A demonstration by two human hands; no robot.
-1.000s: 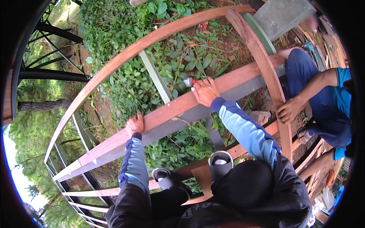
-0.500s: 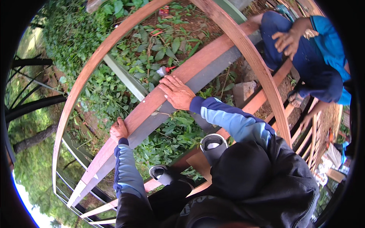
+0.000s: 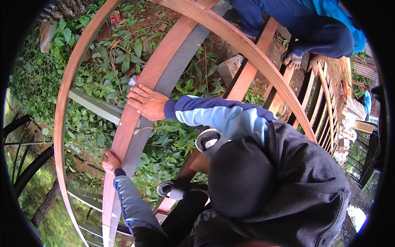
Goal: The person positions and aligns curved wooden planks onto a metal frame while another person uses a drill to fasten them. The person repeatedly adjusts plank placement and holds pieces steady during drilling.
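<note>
a reddish wooden beam (image 3: 142,99) is pressed flat under the open right hand (image 3: 147,102) and gripped at its edge by the left hand (image 3: 110,161), apparently positioned but not yet fastened.

Reddish-brown wooden beam (image 3: 135,119) with a grey underside, two-tone blue sleeve (image 3: 218,115), green leafy plants (image 3: 103,74).
</note>
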